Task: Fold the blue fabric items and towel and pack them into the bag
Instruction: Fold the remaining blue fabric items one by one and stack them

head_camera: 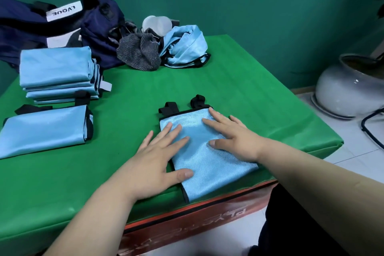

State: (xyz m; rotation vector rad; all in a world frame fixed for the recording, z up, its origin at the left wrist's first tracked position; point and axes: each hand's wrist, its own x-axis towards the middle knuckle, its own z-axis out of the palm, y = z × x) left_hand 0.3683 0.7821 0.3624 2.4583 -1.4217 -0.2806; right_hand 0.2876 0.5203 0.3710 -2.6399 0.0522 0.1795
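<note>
Both hands, left hand and right hand, rest with fingers spread flat on the folded blue fabric, whose long axis runs 11 to 5 o'clock; its near end probably overhangs the surface.

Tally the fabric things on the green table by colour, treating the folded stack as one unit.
Light blue: 4 – folded piece under both hands, folded stack, single folded piece, crumpled pile
Navy: 1 – bag
Grey striped: 1 – towel
Total: 6
</note>
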